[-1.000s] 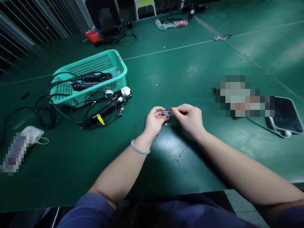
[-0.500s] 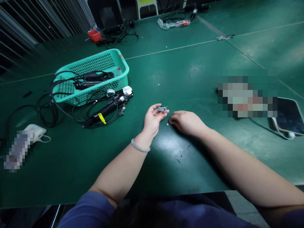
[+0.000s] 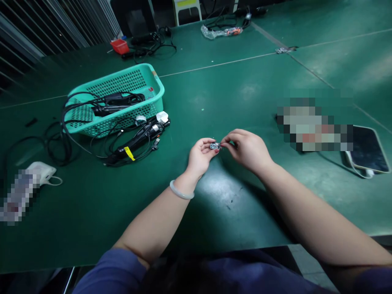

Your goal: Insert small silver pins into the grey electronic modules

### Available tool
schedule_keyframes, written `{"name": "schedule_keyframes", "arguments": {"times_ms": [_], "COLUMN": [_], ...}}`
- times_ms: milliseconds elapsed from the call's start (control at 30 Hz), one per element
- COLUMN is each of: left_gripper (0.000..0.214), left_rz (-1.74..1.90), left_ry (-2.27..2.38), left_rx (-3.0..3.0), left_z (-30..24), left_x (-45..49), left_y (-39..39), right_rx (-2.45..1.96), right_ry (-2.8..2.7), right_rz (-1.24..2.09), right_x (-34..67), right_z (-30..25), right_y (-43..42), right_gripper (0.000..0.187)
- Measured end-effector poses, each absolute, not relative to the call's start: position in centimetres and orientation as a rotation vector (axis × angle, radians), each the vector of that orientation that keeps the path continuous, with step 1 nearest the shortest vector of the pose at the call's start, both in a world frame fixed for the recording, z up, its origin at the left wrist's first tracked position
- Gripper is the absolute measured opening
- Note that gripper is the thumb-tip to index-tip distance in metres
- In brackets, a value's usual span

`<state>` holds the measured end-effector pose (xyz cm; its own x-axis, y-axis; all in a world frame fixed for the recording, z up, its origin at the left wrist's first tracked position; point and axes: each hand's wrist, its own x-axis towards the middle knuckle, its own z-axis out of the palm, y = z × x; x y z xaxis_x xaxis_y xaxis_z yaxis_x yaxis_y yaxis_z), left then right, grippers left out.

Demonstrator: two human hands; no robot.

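Observation:
A small black-and-silver piece, which looks like a circuit board (image 3: 214,145), is pinched between the thumb and fingers of my left hand (image 3: 200,157), just above the green table. My right hand (image 3: 248,149) is closed in a pinch at the right end of that board. Its thumb and forefinger meet there, and whatever tiny thing they hold is too small to make out. A pale bangle (image 3: 181,191) circles my left wrist.
Left of my hands, a teal basket (image 3: 161,92) holds black corded tools. A black corded tool (image 3: 137,141) with a yellow tag lies before it. Phones (image 3: 369,149) lie right, one blurred; a white device (image 3: 41,171) sits left. A red bin (image 3: 120,46) stands farther back.
My right hand has risen from the tabletop to the board's right end. The little white piece by its fingertips no longer shows on the table. My left hand has turned the board slightly and shifted right.

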<state>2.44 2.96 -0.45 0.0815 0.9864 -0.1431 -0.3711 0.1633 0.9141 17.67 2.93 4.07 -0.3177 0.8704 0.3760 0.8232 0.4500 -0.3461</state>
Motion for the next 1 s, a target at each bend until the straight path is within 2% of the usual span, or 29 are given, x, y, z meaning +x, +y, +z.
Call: {"name": "schedule_keyframes", "arguments": {"times_ms": [267,433,633,1000], "left_gripper": [0.03,0.03,0.029,0.028], "left_rz": [1.217,1.227,1.235,1.389], "left_ry": [0.963,0.948,0.905,0.89], "left_rx": [0.814,0.795,0.728,0.356], "left_z": [0.0,0.0,0.1,1.6], "left_x": [2.5,2.5,2.0,-0.6], "left_y": [2.8,2.8,3.0,1.6], "right_rx": [-1.461,-1.419,-1.396,-1.451], "right_ry": [-2.243,-2.126,-1.884,-1.839], "right_rz": [0.136,0.274,0.33,0.534], "right_x": [16.4,16.7,17.5,18.0], "right_z": [4.1,4.2,1.9,-1.0], "right_y": [2.6,2.6,3.9,5.4], "right_gripper": [0.016,0.018,0.021,0.021]}}
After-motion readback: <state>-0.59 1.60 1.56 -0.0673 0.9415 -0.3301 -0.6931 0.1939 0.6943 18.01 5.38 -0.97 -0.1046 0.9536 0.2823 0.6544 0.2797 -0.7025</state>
